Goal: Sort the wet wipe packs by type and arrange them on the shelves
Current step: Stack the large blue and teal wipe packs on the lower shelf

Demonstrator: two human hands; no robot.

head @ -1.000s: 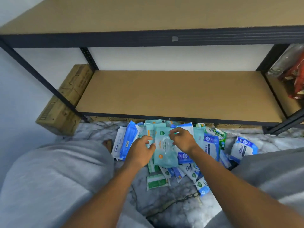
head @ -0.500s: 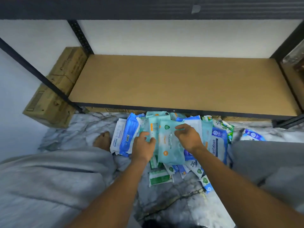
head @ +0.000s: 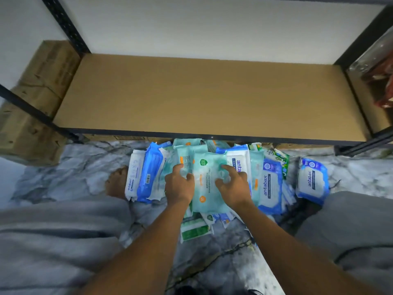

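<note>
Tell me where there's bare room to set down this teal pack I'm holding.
The shelf board is bare across its whole width, the best spot for the teal pack. Marble floor is also free between the pile and the cardboard boxes at left. Crowded: the pile under the shelf's front edge.

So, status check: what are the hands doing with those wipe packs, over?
Both on the teal pack: left hand grips its left edge, right hand clutches its face. Pack atop the floor pile. Nothing blocking the shelf ahead.
</note>
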